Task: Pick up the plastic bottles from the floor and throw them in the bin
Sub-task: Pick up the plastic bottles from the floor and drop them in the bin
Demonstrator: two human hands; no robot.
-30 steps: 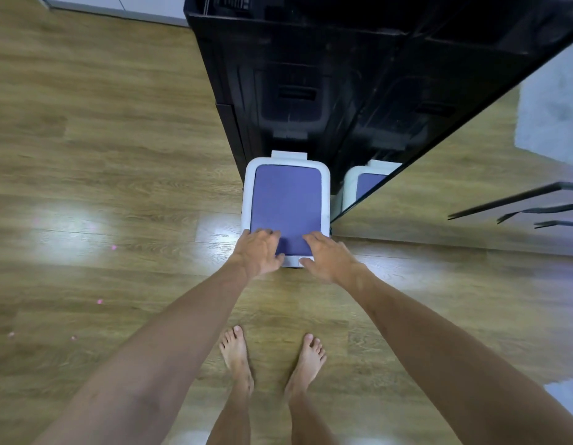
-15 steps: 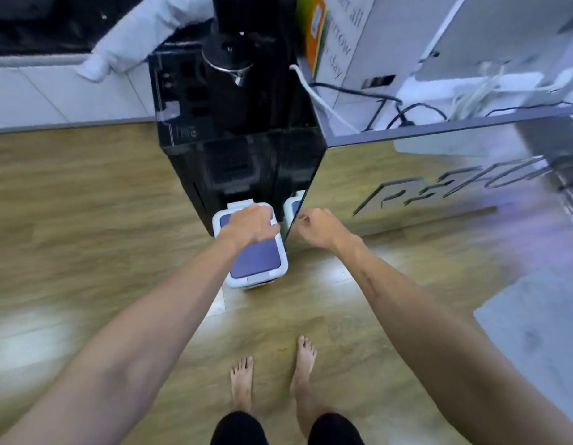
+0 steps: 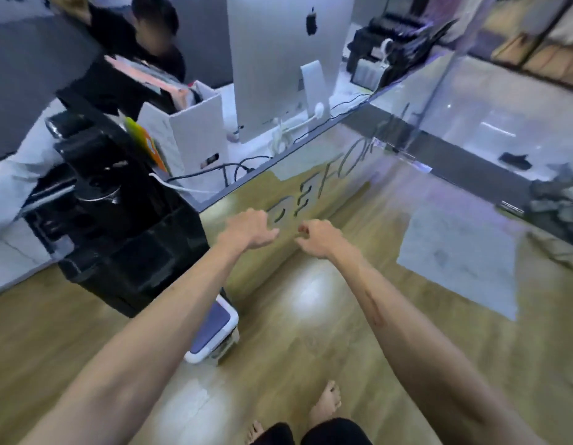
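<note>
Right, fingers first: on my left hand [image 3: 248,229] they hang loosely curled with nothing in them, and my right hand [image 3: 317,236] is the same, slack and carrying nothing, the two held out in front of me near each other but apart. Both are well up off the floor, which I read as standing tall with the arms out for balance, not reaching for anything.

Down below my left forearm sits the small white plastic bin with the flat purple lid [image 3: 214,329], lid down (partly hidden by my arm), tucked against the foot of the glossy black cabinet [image 3: 124,245], out of the walkway. My bare feet [image 3: 325,403] are on the pale wooden floor [image 3: 278,354] just short of it.

Plastic bottles? None in view on the floor I can see, so I'd judge the pick-up is either done or the rest lie elsewhere. Beyond, a mirrored counter front [image 3: 327,187] carries a silver computer monitor [image 3: 278,59], and another person [image 3: 144,36] sits behind it.
</note>
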